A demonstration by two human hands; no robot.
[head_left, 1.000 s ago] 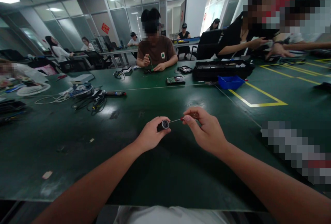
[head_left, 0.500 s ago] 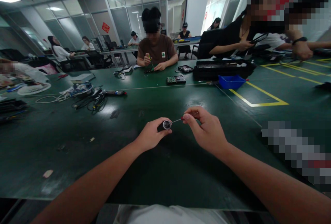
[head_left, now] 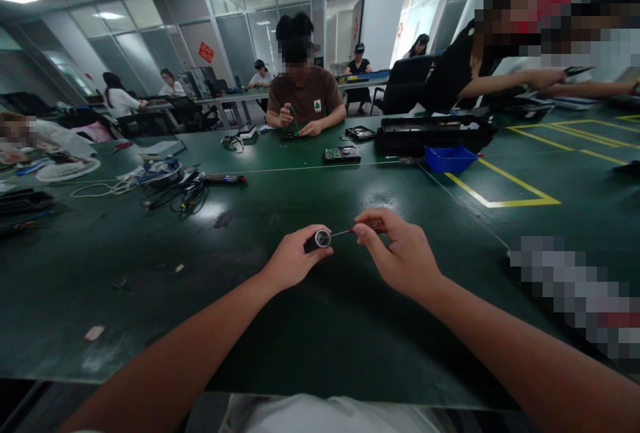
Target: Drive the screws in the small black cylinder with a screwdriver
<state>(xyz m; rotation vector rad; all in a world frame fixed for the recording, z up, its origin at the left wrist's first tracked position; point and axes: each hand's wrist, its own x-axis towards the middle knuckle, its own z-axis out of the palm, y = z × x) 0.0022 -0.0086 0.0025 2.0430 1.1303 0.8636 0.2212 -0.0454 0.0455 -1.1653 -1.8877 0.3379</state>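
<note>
Closed around a short black cylinder is my left hand; the cylinder's silver-ringed open end faces toward me and to the right. I cannot make out what kind of part it is. My right hand grips a screwdriver by its reddish, see-through handle. Its thin metal shaft points left and its tip reaches the ringed end of the cylinder. Whether the tip sits inside or only touches the rim cannot be told. Both hands are above the green tabletop.
Tangled cables lie at the left, beside a dark rod-shaped tool. Farther back are a circuit-board device, a blue bin and a long black casing. A person in a brown shirt works opposite; others sit right and behind.
The cylinder's open end has turned slightly toward me and the screwdriver's angle has shifted a little. Both hands keep their grips. At the right, a co-worker's arms have moved.
</note>
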